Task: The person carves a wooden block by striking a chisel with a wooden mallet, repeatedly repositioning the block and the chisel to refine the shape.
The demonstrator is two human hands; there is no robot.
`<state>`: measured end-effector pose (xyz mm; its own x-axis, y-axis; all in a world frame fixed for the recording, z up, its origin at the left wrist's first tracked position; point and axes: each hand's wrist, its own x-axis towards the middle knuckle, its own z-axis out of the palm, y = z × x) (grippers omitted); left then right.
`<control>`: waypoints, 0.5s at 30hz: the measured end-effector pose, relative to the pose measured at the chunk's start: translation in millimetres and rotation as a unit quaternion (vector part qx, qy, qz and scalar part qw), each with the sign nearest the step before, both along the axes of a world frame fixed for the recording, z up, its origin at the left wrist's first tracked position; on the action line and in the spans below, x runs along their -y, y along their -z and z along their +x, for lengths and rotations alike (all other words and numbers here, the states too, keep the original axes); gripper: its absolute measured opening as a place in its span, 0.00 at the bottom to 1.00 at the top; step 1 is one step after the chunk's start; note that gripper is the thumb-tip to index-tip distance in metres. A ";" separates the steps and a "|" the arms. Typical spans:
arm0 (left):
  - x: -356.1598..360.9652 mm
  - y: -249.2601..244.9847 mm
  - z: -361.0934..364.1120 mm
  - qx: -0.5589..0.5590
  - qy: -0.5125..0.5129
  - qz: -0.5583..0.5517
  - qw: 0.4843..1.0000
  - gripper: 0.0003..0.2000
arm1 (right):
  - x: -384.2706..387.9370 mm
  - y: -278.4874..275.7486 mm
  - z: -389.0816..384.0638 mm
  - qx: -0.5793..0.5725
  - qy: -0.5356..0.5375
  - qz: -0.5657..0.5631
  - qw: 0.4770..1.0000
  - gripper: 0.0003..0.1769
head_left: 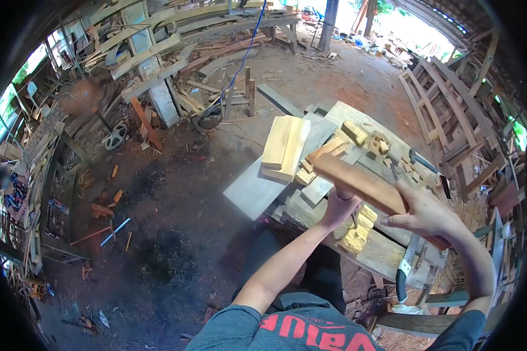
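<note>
My right hand [424,212] is closed around one end of a long brown wooden block [360,182], which slants up to the left above the workbench. Just below the block, my left hand [341,209] is closed around an upright tool that looks like a chisel [354,220]. Its handle is mostly hidden by my fingers, and its thin shank points down. Under it lies a rough-cut yellow wood piece [359,231]. To the right of that piece, a handsaw [402,275] with a black and white handle lies at the bench edge.
A stack of yellow planks [286,146] sits on the bench's left part, beside a grey board [249,190]. Wood offcuts [355,132] and a dark-handled tool [423,161] lie farther back. Wooden frames [439,105] lean at the right; scraps [102,209] litter the floor.
</note>
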<state>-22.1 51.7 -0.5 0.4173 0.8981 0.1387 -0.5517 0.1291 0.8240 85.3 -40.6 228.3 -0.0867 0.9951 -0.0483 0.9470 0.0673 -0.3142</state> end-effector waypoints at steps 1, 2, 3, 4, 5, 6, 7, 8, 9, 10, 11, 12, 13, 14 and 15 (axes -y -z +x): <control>-1.1 3.8 -1.9 -0.003 0.002 0.006 1.000 0.09 | -6.0 0.4 8.1 0.080 0.039 -0.165 0.982 0.36; -4.9 5.4 -2.9 -0.004 0.003 0.014 1.000 0.10 | -5.0 -19.8 -9.1 0.124 0.068 -0.162 0.977 0.36; -6.8 7.7 -2.4 -0.005 0.004 0.017 1.000 0.11 | -1.9 -24.2 -13.7 0.123 0.071 -0.160 0.977 0.36; -3.9 4.4 -1.3 0.029 0.011 -0.028 0.999 0.11 | 4.2 -24.4 -15.9 0.028 0.050 -0.055 0.997 0.37; -4.0 1.0 -4.8 -0.010 0.014 -0.030 0.999 0.11 | 10.4 -22.0 -18.8 -0.067 0.029 0.049 0.996 0.37; -3.5 1.2 -5.7 -0.003 0.009 -0.032 0.999 0.10 | 15.7 -14.1 -24.5 -0.113 0.002 0.124 0.986 0.38; -3.7 0.9 -6.3 0.003 0.004 -0.033 0.999 0.09 | 13.8 -2.9 -17.4 -0.113 0.007 0.122 0.986 0.38; -8.7 11.5 -4.6 0.000 -0.012 -0.026 1.000 0.08 | 11.1 14.5 -4.5 -0.064 0.006 0.033 0.997 0.39; -11.3 28.7 0.1 -0.002 -0.022 -0.025 0.999 0.07 | 13.4 32.9 8.9 -0.015 0.010 -0.064 0.998 0.40; -13.0 37.4 -4.9 -0.007 -0.007 -0.071 0.997 0.07 | 15.9 48.2 21.4 -0.038 0.016 -0.093 0.995 0.41; -19.6 46.2 -11.3 -0.011 0.012 -0.118 0.993 0.07 | 21.0 56.6 32.3 -0.036 0.049 -0.103 0.993 0.43; -29.6 70.7 -7.8 -0.029 -0.011 -0.101 0.994 0.06 | 28.4 55.3 38.6 -0.039 0.074 -0.089 0.992 0.42; -36.5 93.3 -4.2 -0.049 -0.034 -0.083 0.995 0.05 | 36.7 56.9 40.0 -0.042 0.098 -0.075 0.991 0.42; -30.4 76.1 -8.8 0.044 -0.053 -0.125 0.990 0.05 | 50.2 62.1 38.4 -0.126 0.117 -0.022 0.985 0.41; -22.2 48.2 -16.8 0.135 -0.077 -0.166 0.974 0.06 | 64.1 63.0 38.7 -0.123 0.132 -0.035 0.983 0.41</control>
<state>-38.9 73.8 -48.7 0.2635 0.9610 -0.0841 -0.7763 0.2630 0.5729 124.0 -104.7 165.3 0.1566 0.9795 -0.1264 0.8234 -0.2002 -0.5310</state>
